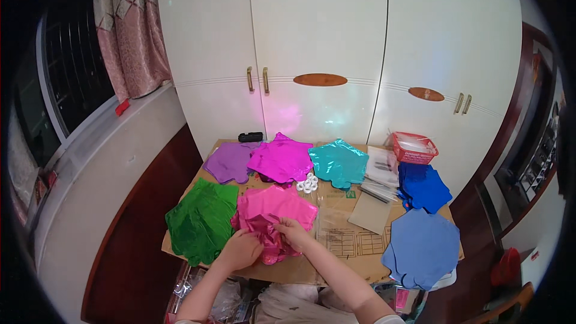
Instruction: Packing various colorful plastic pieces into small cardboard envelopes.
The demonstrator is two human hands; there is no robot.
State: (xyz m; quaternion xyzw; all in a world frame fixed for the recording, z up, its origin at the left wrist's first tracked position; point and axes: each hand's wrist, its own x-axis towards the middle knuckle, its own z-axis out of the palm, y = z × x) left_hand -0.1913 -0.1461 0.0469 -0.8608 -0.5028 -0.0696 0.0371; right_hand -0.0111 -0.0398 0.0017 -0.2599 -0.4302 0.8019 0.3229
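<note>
White wardrobe behind cardboard-covered desk (360,246). Both hands, left (240,251) and right (294,232), pinch the pink foil (273,216); keep grip light, smooth creases outward.

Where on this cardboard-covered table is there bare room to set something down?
Bare cardboard shows between the pink foil balloon pile and the light blue foil pile. The back row of purple, magenta and teal foil balloons is crowded.
</note>
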